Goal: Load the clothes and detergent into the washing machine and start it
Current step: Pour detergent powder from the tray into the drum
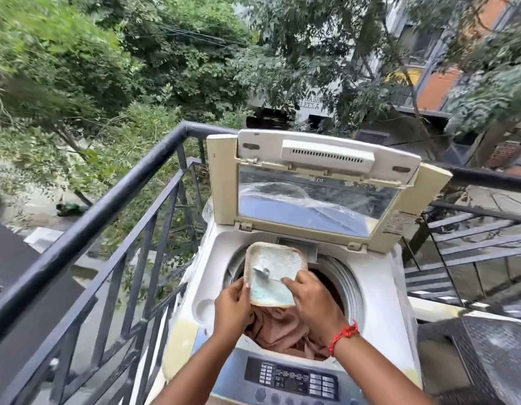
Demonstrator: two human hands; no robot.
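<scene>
Holding the tray (275,273) over the drum (345,283), our left hand (234,305) and right hand (313,301) grip pinching its six o'clock edge; tipping sideways could spill soap onto the rim.

Upper-floor home balcony, open air, used as a laundry spot.

Top-loading washing machine (306,287) stands with lid (320,182) raised, just beside a black metal railing (86,223). Beyond the railing: dense tree canopy (107,68), ground well below, a neighbouring multi-storey building (446,83) with orange walls, overhead wires.
</scene>
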